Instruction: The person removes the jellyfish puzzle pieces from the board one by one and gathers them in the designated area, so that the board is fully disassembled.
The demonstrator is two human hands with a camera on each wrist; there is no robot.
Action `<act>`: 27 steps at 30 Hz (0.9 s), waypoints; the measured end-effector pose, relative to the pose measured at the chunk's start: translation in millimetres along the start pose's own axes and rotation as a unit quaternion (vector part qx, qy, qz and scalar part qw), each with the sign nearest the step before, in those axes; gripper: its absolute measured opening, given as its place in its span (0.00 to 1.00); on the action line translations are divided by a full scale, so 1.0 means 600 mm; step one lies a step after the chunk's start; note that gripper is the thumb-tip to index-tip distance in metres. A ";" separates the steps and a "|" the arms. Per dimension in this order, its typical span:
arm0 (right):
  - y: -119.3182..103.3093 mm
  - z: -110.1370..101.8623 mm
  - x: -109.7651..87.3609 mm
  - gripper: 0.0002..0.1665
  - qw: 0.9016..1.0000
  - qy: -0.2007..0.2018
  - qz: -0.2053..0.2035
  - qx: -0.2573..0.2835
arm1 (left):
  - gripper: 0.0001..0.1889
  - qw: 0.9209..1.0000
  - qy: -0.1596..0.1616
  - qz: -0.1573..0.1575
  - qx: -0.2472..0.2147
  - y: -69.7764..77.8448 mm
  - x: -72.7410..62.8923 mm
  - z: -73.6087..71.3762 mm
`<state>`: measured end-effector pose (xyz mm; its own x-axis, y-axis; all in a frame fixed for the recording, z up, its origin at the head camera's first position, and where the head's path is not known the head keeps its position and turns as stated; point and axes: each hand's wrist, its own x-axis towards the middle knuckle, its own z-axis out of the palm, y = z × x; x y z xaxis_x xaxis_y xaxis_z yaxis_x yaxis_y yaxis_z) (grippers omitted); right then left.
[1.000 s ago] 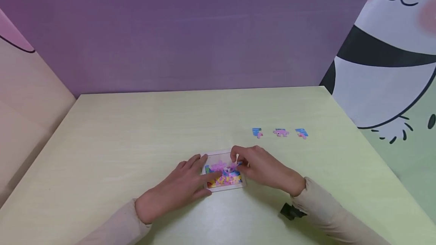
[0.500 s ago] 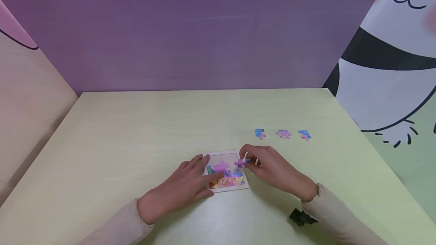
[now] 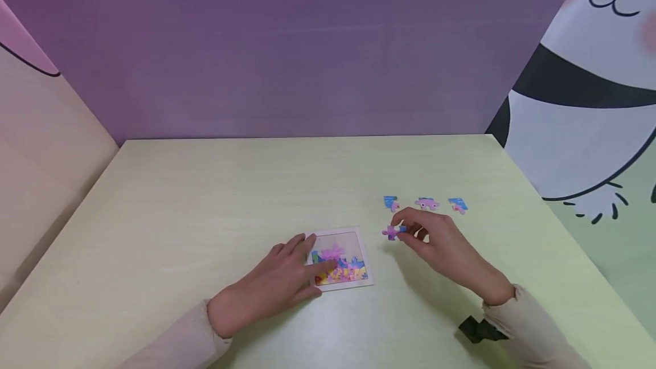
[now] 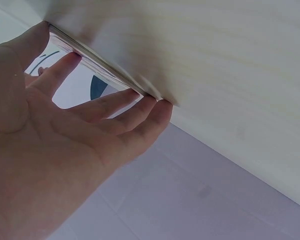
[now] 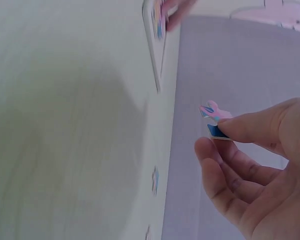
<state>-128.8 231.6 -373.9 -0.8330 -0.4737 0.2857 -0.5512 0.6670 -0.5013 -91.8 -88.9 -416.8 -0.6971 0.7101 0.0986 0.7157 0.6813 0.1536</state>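
A small framed jigsaw board lies on the table, its lower part filled with colourful pieces and its upper part bare. My left hand rests on it from the left: the index finger touches the picture, while the thumb and other fingertips are along the edge, as the left wrist view shows. My right hand pinches a pink and blue puzzle piece between thumb and fingers, above the table to the right of the board. The same puzzle piece shows tilted in the right wrist view.
Beyond my right hand lie three loose pieces in a row: a left one, a pink middle one and a right one. A purple wall stands behind the table. Something black hangs at the right sleeve.
My right hand has lifted the pink and blue puzzle piece off the board and carried it right, toward the loose pieces. My left hand has stayed on the board.
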 end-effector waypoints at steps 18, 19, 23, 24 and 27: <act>0.098 -0.059 -0.031 0.13 0.995 0.065 0.065 -0.040 | 0.25 1.000 0.002 -0.001 0.005 0.000 0.003 -0.004; 0.104 -0.061 -0.032 0.12 0.995 0.064 0.069 -0.041 | 0.25 1.000 0.003 -0.002 0.005 0.000 0.003 -0.004; 0.122 -0.064 -0.038 0.11 0.994 0.054 0.085 -0.036 | 0.25 1.000 0.001 -0.005 0.004 0.001 0.002 -0.003; 0.126 -0.065 -0.040 0.11 0.994 0.051 0.092 -0.035 | 0.25 1.000 -0.001 -0.006 0.002 0.001 0.002 -0.003; 0.135 -0.067 -0.045 0.11 0.992 0.045 0.108 -0.034 | 0.24 1.000 -0.002 -0.006 0.000 0.001 0.001 -0.003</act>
<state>-152.9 321.6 -389.8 -0.9315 -0.2633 0.2509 -0.3579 0.7865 -0.5032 -91.9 -88.5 -415.1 -0.7057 0.7024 0.0926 0.7071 0.6898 0.1556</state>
